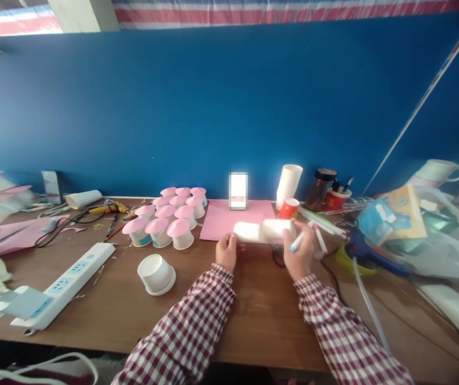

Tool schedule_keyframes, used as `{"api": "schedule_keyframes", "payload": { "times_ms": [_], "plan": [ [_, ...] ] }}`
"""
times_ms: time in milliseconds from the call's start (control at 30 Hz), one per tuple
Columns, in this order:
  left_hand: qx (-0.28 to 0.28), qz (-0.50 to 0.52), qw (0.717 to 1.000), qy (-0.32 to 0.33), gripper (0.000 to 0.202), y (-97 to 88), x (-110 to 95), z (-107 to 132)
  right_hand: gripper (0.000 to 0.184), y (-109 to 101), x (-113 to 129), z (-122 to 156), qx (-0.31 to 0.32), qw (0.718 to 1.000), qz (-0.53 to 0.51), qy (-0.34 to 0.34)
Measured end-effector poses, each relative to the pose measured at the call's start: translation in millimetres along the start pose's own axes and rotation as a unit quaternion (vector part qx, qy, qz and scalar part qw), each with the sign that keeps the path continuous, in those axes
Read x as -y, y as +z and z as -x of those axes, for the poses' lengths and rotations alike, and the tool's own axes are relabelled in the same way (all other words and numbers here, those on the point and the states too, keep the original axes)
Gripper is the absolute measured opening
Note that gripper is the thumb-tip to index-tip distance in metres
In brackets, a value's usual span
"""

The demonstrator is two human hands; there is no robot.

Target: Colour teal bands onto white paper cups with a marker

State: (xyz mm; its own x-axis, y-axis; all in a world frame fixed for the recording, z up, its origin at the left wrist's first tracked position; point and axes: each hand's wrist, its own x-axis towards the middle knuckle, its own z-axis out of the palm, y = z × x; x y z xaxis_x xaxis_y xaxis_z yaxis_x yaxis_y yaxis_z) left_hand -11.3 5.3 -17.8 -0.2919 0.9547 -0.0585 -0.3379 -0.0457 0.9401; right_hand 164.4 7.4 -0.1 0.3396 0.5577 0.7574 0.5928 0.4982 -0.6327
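Observation:
My left hand (pixel 226 252) is closed on a small white paper cup (pixel 247 231) lying sideways above the table. In my right hand (pixel 299 251) are a second white paper cup (pixel 276 229) and a marker (pixel 296 241) with a blue end, pinched between the fingers. The two cups point towards each other, close together; whether they touch I cannot tell. Beneath and behind them lies a pink paper sheet (pixel 217 216). Left of my hands, an upside-down white cup (pixel 155 272) stands on the table.
Several white cups with pink cone tops (pixel 159 227) stand in rows left of the sheet. Behind are a tall cup stack (pixel 289 184), a red cup (pixel 288 208) and a dark jar (pixel 321 188). A power strip (pixel 69 280) lies left; plastic bags (pixel 441 230) and cables clutter the right.

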Motion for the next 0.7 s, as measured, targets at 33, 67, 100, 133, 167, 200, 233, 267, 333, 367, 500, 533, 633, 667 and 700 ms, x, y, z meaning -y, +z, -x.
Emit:
{"api": "schedule_keyframes", "payload": {
  "times_ms": [33,67,100,133,167,200,233,267,333,367,500,533,633,667,700],
  "plan": [
    [-0.008,-0.01,1.0,0.01,0.03,-6.0,-4,1,0.032,-1,0,-1,-0.002,1.0,0.0,-0.002],
    [-0.012,-0.047,0.998,0.037,0.029,-12.3,-8,3,0.032,-2,0,-1,-0.002,1.0,-0.001,-0.002],
    [-0.014,-0.099,0.992,0.072,0.028,-18.7,-12,6,0.033,-2,0,-1,-0.002,1.0,-0.003,-0.001],
    [-0.011,-0.159,0.981,0.114,0.027,-25.0,-17,10,0.033,-2,1,-1,0.001,1.0,-0.005,-0.001],
    [-0.01,-0.217,0.963,0.157,0.025,-30.8,-22,14,0.033,-2,1,0,0.005,1.0,-0.008,-0.002],
    [-0.01,-0.272,0.941,0.199,0.023,-36.0,-26,19,0.033,-1,2,1,0.011,1.0,-0.01,-0.002],
    [-0.013,-0.319,0.917,0.24,0.02,-40.7,-31,25,0.033,0,2,2,0.018,1.0,-0.013,-0.003],
    [-0.015,-0.359,0.89,0.279,0.018,-44.7,-35,30,0.034,0,2,3,0.025,1.0,-0.016,-0.004],
    [0.009,-0.414,0.849,0.329,0.016,-51.9,-41,40,0.034,1,3,4,0.032,0.999,-0.017,-0.005],
    [0.02,-0.438,0.829,0.347,0.016,-55.3,-43,44,0.035,1,3,5,0.034,0.999,-0.017,-0.007],
    [0.012,-0.552,0.742,0.381,0.018,-71.2,-46,51,0.036,0,4,6,0.05,0.998,-0.026,-0.012],
    [0.003,-0.578,0.722,0.381,0.019,-75.4,-47,51,0.036,0,4,6,0.055,0.998,-0.03,-0.01],
    [-0.042,-0.636,0.681,0.361,0.02,-85.4,-50,47,0.037,0,4,7,0.061,0.998,-0.035,-0.009],
    [-0.052,-0.65,0.673,0.35,0.022,-87.3,-51,45,0.037,0,4,7,0.058,0.998,-0.034,-0.013],
    [-0.061,-0.662,0.666,0.338,0.023,-88.4,-53,45,0.037,1,3,7,0.056,0.998,-0.033,-0.019]
  ]
}}
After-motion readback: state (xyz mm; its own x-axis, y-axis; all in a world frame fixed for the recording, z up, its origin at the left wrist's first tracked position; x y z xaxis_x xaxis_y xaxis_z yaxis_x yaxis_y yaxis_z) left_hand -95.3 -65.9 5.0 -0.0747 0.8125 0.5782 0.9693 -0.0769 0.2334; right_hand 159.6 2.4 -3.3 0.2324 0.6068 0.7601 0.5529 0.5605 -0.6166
